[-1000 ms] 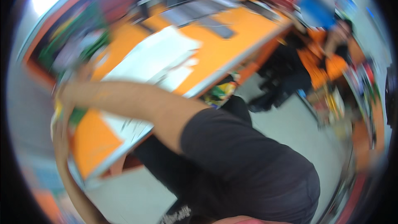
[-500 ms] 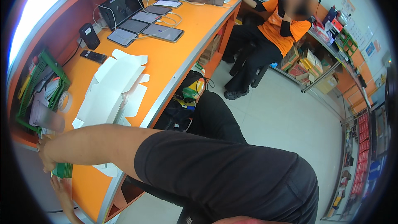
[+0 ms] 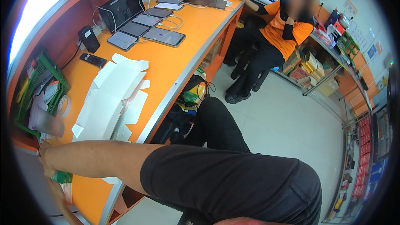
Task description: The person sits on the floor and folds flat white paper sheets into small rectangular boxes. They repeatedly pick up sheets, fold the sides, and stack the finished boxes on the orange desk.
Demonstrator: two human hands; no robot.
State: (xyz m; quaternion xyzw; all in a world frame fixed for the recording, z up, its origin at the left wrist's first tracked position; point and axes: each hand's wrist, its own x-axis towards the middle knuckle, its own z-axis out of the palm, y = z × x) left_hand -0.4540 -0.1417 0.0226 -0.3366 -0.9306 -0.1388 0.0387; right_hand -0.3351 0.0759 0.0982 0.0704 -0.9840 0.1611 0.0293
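Observation:
My right arm, in a dark sleeve, reaches across to the left end of the orange table. My right hand (image 3: 47,160) is near the table's corner, by the grey surface, with its fingers mostly hidden. Just below it my left hand (image 3: 54,185) comes up from the lower edge, largely covered by the right one. Whether either hand grips anything does not show. Next to both hands stands a green and white stack (image 3: 64,177), partly hidden by my right wrist. White unfolded cardboard boxes (image 3: 102,104) lie flat beyond my forearm.
Green basket (image 3: 62,85) with cloths, tape roll (image 3: 64,106) and frosted cup (image 3: 50,126) stand at the left. Beyond are a black handset (image 3: 93,60), a black upright device (image 3: 89,38) and several cabled phones (image 3: 164,36). A person in orange (image 3: 277,29) sits at the far end.
My right forearm and hand have shifted slightly down. My left hand, its fingers partly visible before, is now more covered by the right. The boxes and phones have stayed in place.

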